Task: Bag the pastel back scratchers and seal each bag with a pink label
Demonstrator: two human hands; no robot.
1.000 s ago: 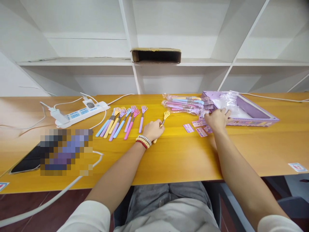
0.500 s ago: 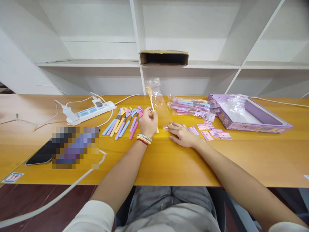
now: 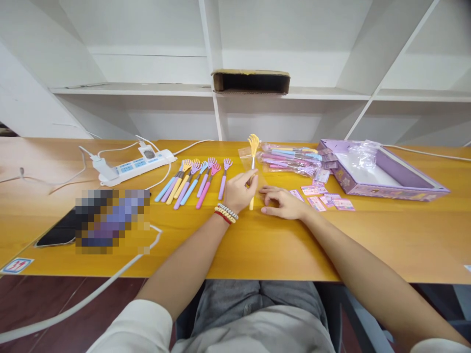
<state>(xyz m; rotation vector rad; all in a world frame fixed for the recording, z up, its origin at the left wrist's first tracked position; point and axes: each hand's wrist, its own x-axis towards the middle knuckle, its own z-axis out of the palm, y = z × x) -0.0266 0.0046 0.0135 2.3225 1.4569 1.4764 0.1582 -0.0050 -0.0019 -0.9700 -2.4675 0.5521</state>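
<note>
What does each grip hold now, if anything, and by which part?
The left grip holds the yellow scratcher around its middle. The right grip is at the clear bag; whether it holds that cannot be told.

The glossy yellow-brown counter [image 3: 239, 255] carries a white power strip [image 3: 138, 167] and a dark flat device [image 3: 59, 229] at left, a row of colourful claw-headed sticks [image 3: 189, 191] left of centre, then plastic-bagged sticks [image 3: 289, 159], small printed cards [image 3: 316, 203] and, at right, an open purple box [image 3: 393, 194].
</note>
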